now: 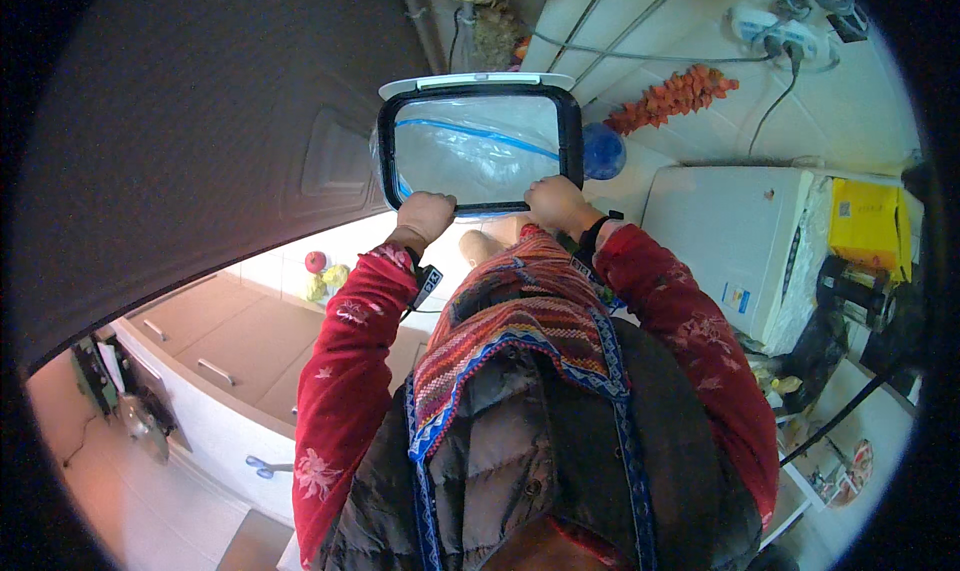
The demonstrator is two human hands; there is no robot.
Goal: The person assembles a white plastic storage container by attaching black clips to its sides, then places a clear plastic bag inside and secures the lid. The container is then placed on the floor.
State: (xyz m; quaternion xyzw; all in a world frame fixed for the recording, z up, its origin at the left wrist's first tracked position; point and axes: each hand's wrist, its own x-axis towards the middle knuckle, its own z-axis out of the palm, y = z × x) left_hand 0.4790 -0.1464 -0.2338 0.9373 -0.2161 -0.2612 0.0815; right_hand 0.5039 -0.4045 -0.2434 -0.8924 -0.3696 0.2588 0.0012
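Observation:
Both my hands are at the near edge of a rectangular black rim (571, 141) with rounded corners, like that of a bin. My left hand (427, 214) is closed over its near left corner. Toward the near right corner, my right hand (560, 203) grips the same edge. A clear plastic bag (480, 156) with a blue band lies across the opening, and some of the plastic shows outside the rim at the left. Along the far side stands a white lid-like edge (480, 80). My fingertips are hidden under the rim.
A blue ball-shaped object (603, 152) sits right of the rim. Further right is a white box-like appliance (725, 246) with a yellow box (868, 226) beside it. Dark fabric (200, 121) hangs at the left above a counter (240, 341). Cables run along the far wall.

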